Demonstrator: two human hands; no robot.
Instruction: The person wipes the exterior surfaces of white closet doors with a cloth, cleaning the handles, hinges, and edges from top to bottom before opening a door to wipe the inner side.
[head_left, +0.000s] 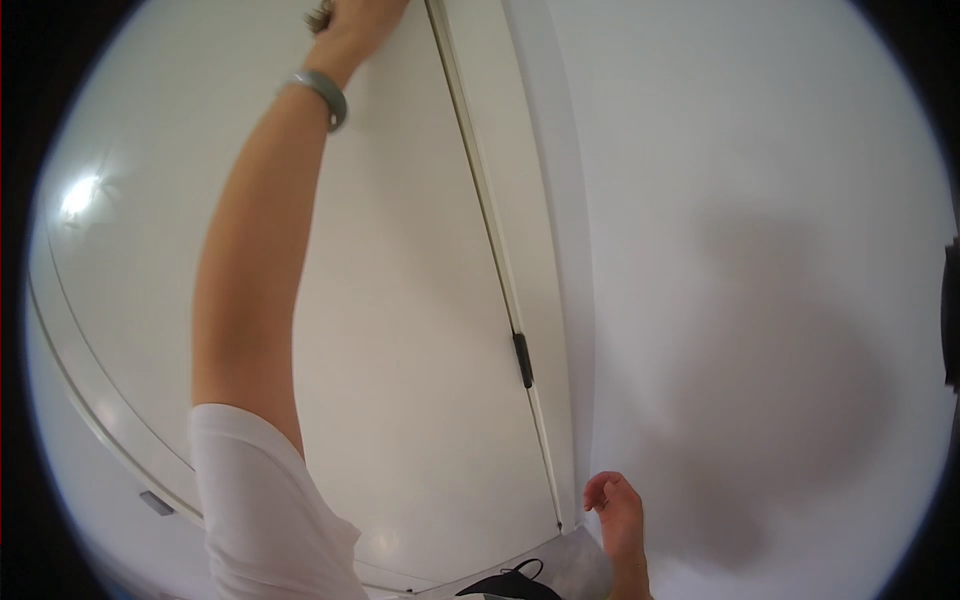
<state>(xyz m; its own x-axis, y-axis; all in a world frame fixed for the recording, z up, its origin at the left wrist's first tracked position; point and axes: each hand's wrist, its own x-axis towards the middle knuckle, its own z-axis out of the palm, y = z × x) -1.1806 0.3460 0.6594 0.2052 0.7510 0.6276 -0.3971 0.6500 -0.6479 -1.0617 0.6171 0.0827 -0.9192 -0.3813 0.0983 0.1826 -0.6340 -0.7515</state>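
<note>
My left arm reaches up across a white door (397, 315), with a grey-green bangle (330, 97) on the wrist. At the top edge of the view my left hand (367, 22) is partly cut off. A brown, bristly thing (320, 16) sticks out at its side and appears to be in its grip; most of it is hidden. Lower down, my right hand (616, 510) hangs beside the white wall (675, 150), close to the door frame (551, 337). Its fingers are loosely bent, and nothing shows in it.
A black hinge (523, 360) sits on the door's right edge. Below, a black item with a thin loop (514, 585) shows above the grey floor (581, 566). A small grey fitting (156, 502) is at lower left, and a dark object (950, 315) at the right rim.
</note>
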